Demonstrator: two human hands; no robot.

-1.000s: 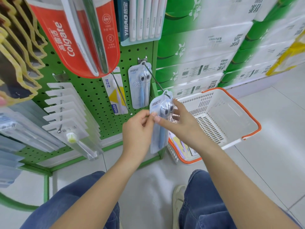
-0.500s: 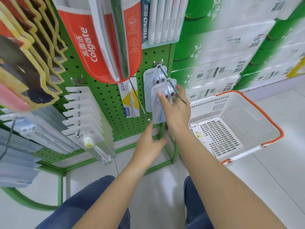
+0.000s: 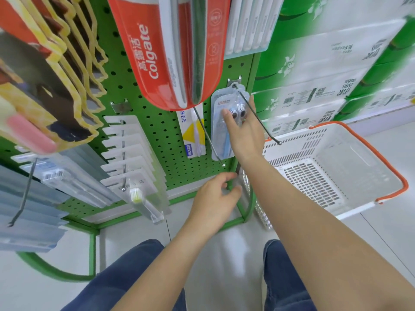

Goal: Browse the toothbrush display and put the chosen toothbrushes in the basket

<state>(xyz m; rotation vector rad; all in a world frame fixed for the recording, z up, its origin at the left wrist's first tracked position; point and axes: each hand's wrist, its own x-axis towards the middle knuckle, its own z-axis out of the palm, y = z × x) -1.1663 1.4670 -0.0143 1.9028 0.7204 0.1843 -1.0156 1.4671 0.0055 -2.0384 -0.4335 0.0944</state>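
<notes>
A blue two-brush toothbrush pack (image 3: pixel 219 133) hangs at the back of a long metal hook (image 3: pixel 258 118) on the green pegboard (image 3: pixel 157 131). My right hand (image 3: pixel 243 131) holds it there, thumb on the front, fingers up along its right edge. My left hand (image 3: pixel 215 198) hovers lower, near the foot of the rack, fingers relaxed and holding nothing. The white basket with an orange rim (image 3: pixel 381 158) stands on the floor to the right of my right arm.
A big red Colgate pack (image 3: pixel 157 52) hangs overhead. A row of white toothbrush packs (image 3: pixel 128 153) and a yellow-white pack (image 3: pixel 190 135) hang to the left. Stacked green-and-white tissue cartons (image 3: pixel 325 75) stand behind the basket. My knees are below.
My right hand has slid the blue pack along the hook from its tip back to the pegboard. My left hand let go of the pack and dropped toward the rack's foot.
</notes>
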